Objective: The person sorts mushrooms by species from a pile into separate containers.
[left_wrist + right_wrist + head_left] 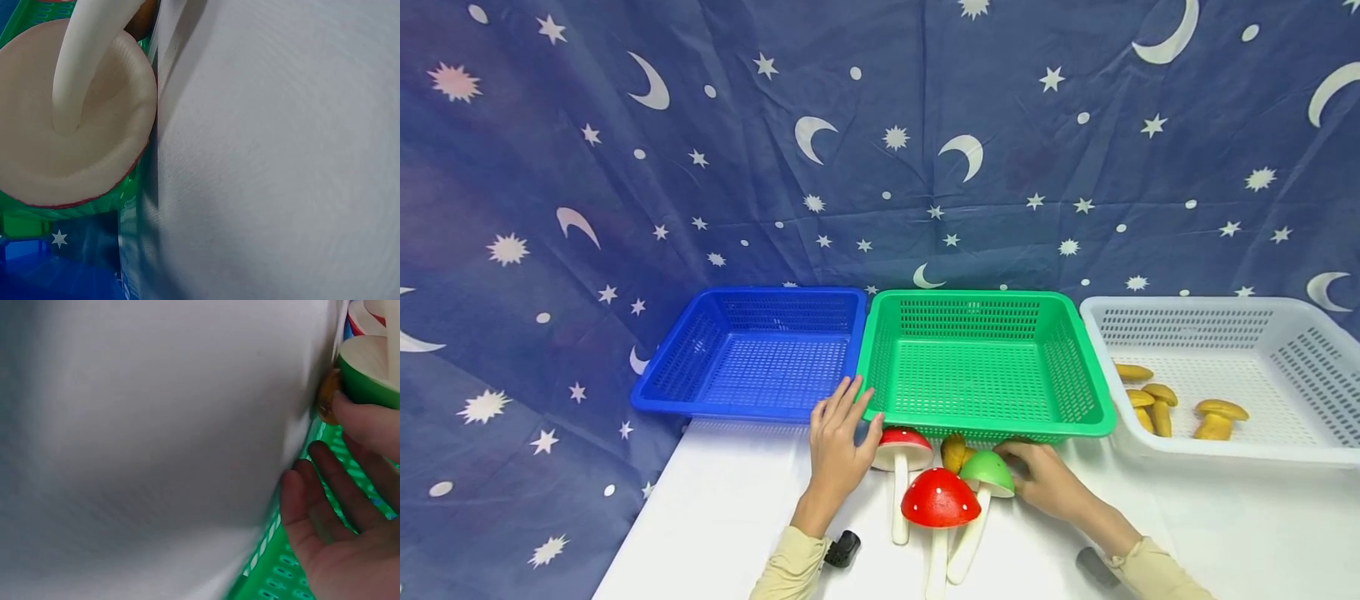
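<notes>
My left hand [837, 437] lies with straight, slightly spread fingers at the near rims of the blue and green baskets, thumb beside a red-capped mushroom [904, 442]. That mushroom's pale underside [112, 144] fills the left wrist view's corner; the hand itself is out of that picture. A second red-capped mushroom [940, 498] lies nearer. On the right, my right hand [1041, 479] is beside a green-capped mushroom [988, 472]. The right wrist view shows its fingers [325, 519] spread apart, with the thumb right at a brown mushroom [327, 400], partly hidden behind the green cap.
A blue basket [748, 412], a green basket [985, 427] and a white basket [1247, 451] stand in a row at the back of the white table [700, 533]. Several brown mushrooms [1217, 417] lie in the white basket. Behind hangs a blue star-and-moon cloth [887, 83].
</notes>
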### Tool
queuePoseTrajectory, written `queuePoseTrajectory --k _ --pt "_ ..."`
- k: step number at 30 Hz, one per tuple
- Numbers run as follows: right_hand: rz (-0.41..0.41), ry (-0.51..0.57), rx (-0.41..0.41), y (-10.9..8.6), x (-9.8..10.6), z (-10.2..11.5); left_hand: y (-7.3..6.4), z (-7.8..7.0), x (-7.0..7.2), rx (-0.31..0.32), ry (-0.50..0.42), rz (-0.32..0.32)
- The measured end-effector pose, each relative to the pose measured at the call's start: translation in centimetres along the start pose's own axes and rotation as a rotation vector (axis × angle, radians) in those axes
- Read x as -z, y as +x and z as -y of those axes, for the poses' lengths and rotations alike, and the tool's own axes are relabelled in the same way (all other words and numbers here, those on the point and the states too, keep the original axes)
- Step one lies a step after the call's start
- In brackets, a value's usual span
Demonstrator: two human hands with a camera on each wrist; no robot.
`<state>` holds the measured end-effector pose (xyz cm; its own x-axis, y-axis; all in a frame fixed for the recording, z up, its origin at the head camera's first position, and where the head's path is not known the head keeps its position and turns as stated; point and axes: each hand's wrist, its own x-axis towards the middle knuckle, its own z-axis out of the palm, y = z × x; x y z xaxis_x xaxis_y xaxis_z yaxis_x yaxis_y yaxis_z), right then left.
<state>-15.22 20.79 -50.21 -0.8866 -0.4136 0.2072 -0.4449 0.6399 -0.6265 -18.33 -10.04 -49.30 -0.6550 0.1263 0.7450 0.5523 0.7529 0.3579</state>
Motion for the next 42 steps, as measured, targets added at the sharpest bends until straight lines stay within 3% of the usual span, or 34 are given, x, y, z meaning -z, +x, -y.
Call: queuePoseTrajectory --k 8,22,31,36,42 --pt "0.03 0.029 -0.015 0.0 -0.2 -0.1 0.0 0.1 -0.2 -0.021 0.008 -0.021" --pt "0.026 0.083 0.005 0.4 -0.6 -0.3 -0.1 -0.1 0.1 0.011 0.0 0.001" --pt "0.071 0.047 0.036 1.4 -1.0 0.3 0.0 0.2 0.2 0.006 -0.003 -0.011" --pt "0.038 0.065 0.049 1.7 -1.3 0.5 0.0 0.1 0.0 -0.004 0.001 -0.019" --pt "-0.032 0.092 0.003 1.3 -1.2 0.5 -0.1 0.2 -0.2 -0.012 0.005 -0.023"
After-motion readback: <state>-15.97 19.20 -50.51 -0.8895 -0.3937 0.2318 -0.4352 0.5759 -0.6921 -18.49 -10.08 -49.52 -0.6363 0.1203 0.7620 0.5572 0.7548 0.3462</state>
